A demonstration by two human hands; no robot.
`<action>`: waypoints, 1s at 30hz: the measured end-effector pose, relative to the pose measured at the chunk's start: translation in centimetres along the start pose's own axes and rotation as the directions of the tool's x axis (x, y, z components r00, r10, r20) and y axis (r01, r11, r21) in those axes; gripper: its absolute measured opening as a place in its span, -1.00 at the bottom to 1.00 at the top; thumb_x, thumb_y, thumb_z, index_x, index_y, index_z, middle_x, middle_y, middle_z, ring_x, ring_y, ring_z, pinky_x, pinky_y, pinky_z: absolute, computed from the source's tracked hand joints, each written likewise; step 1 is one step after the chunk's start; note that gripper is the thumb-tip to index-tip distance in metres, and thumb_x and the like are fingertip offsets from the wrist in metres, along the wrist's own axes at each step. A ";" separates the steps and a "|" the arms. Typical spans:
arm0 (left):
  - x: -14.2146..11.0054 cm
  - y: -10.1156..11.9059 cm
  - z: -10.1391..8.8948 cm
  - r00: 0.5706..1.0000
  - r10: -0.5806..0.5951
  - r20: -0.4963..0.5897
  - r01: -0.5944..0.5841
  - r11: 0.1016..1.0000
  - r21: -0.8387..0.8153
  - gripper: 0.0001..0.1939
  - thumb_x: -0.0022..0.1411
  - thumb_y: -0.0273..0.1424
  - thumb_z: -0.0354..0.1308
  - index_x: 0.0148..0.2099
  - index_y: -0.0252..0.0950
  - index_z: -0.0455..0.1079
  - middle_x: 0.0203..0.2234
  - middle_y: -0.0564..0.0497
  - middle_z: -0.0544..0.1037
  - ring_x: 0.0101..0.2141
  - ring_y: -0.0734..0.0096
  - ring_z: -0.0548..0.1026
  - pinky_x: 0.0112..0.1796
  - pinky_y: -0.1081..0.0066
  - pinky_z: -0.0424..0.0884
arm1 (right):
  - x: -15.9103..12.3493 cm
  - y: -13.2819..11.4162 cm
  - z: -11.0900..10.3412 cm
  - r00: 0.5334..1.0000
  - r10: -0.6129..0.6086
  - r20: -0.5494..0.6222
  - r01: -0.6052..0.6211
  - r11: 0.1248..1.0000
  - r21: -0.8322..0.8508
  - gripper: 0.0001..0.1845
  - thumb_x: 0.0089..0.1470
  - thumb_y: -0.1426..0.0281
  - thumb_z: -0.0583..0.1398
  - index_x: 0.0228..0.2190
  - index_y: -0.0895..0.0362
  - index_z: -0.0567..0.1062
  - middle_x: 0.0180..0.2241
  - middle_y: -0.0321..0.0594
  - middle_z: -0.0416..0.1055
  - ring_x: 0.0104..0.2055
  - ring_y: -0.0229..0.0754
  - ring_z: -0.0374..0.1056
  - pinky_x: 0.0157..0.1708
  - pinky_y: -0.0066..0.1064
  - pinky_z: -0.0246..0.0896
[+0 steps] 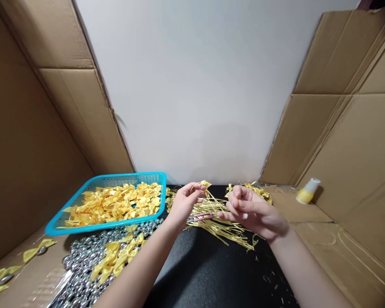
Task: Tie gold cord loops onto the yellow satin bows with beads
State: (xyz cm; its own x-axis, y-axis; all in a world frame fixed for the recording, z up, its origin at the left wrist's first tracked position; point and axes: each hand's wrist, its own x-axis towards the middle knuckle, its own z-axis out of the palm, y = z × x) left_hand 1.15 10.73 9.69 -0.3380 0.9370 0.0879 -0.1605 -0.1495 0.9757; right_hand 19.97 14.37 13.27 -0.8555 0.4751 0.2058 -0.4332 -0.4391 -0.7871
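My left hand (186, 204) is closed in a pinch on a small yellow bow (205, 184), which sticks out past the fingertips. Thin gold strands hang from near the bow toward the right. My right hand (255, 210) is raised beside it, thumb and forefinger pressed together. Whatever those fingers pinch is too small or hidden to name. Beneath both hands lies a loose bundle of thin gold ribbon strips (232, 235). Thread snips with a pinkish handle (202, 217) rest on the strips, between the hands.
A blue basket (163, 192) of yellow bows stands at left. Before it spread many silver beads (83, 256), with several bows (115, 259) on top. A white-and-yellow spool or cup (308, 191) stands right. Cardboard walls (333, 128) flank the black work surface (192, 273); scraps lie at its right.
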 end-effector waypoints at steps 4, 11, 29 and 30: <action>0.0 0.1 -0.2 0.995 0.073 0.060 -0.081 0.987 0.139 -0.92 0.01 -0.40 0.21 -0.42 -0.31 0.43 -0.52 0.08 0.45 -0.44 0.47 0.38 -0.37 0.49 0.27 | -0.6 -1.2 -0.1 0.992 -0.106 -0.065 0.103 0.993 -0.053 -0.86 -0.06 0.45 0.37 -0.45 0.09 0.49 -0.51 -0.47 0.39 -0.56 -0.47 0.20 -0.03 -0.20 0.30; 0.2 0.6 -0.7 0.982 0.007 0.191 -0.044 0.981 0.191 -0.96 -0.02 -0.46 0.16 -0.42 -0.30 0.36 -0.55 0.11 0.43 -0.46 0.48 0.38 -0.35 0.46 0.25 | -2.4 -4.2 -0.5 0.925 -0.326 -0.197 0.206 0.864 -0.460 -0.85 -0.11 0.37 0.40 -0.48 0.07 0.53 -0.44 -0.31 0.47 -0.16 -0.25 0.39 -0.06 -0.36 0.31; -0.2 0.1 -1.2 0.854 -0.220 0.471 0.121 0.965 0.232 -0.87 -0.02 -0.50 0.19 -0.36 -0.27 0.31 -0.58 0.12 0.38 -0.48 0.45 0.47 -0.40 0.44 0.31 | -2.3 -6.0 -1.1 0.426 -0.804 -0.414 0.591 0.594 -0.546 -0.84 -0.19 0.51 0.38 -0.50 0.08 0.52 -0.46 -0.38 0.48 -0.40 -0.33 0.40 -0.22 -0.36 0.33; -0.2 0.1 -1.2 0.851 -0.232 0.472 0.128 0.962 0.242 -0.86 -0.04 -0.50 0.20 -0.37 -0.27 0.31 -0.58 0.13 0.37 -0.48 0.45 0.47 -0.40 0.44 0.32 | -2.5 -6.3 -1.2 0.390 -0.819 -0.421 0.620 0.571 -0.538 -0.84 -0.19 0.54 0.36 -0.51 0.09 0.52 -0.47 -0.38 0.48 -0.42 -0.34 0.39 -0.24 -0.36 0.32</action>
State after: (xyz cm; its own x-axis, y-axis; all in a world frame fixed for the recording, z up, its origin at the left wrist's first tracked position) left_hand 0.04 10.17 9.52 0.1870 0.9807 -0.0566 0.0263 0.0526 0.9983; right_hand 25.13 16.85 17.06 0.1407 0.8659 0.4801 -0.6255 0.4536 -0.6348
